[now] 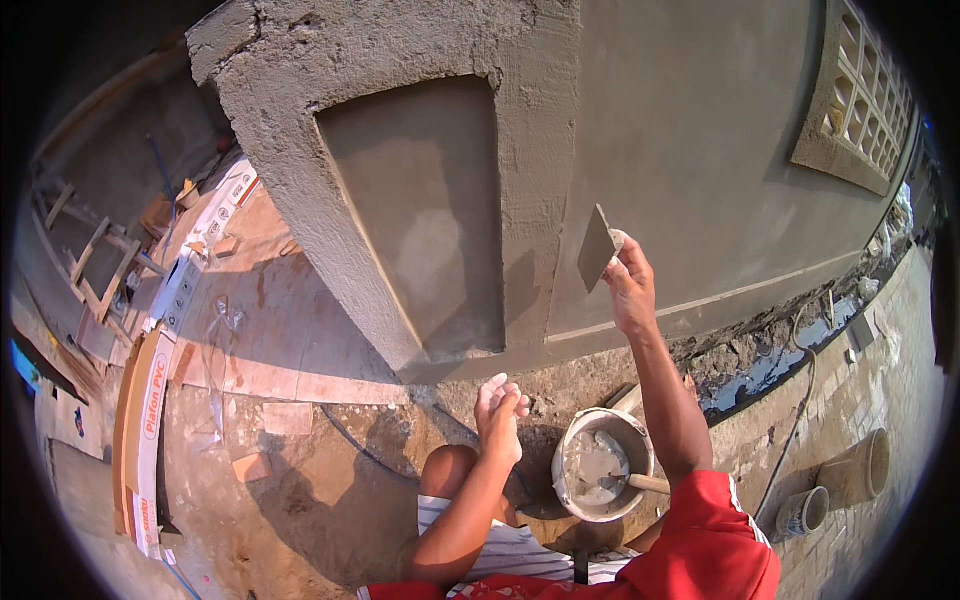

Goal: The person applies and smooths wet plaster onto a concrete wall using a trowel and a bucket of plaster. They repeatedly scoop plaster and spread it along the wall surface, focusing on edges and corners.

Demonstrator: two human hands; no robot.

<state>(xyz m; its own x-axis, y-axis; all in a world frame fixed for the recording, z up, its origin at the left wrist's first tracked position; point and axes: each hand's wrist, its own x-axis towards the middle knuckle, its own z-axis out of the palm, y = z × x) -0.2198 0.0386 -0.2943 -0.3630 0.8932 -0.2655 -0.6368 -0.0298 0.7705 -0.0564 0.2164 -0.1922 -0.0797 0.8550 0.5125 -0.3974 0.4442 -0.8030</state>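
Note:
My right hand point(630, 285) is raised before the grey plastered wall point(690, 150), closed on the edge of a thin, flat, grey four-cornered plate point(596, 250), perhaps a scraper blade. Lower down, my left hand point(500, 415) is held in the air with loosely curled fingers, whitish at the tips, and nothing visible in it. Between my arms and below them stands a bucket point(562, 478) of pale wet paste point(596, 462). A tool with a wooden handle point(650, 484) leans in it. Ahead is a recessed panel point(420, 200) framed by a rough cement border.
At left lie long cardboard boxes point(150, 420) and a wooden ladder-like frame point(105, 265). Two more buckets point(858, 468) stand at right. A hose point(795, 420) crosses the paving, and a rubble-edged trench point(760, 370) follows the wall. A vent-block window point(865, 95) is at upper right.

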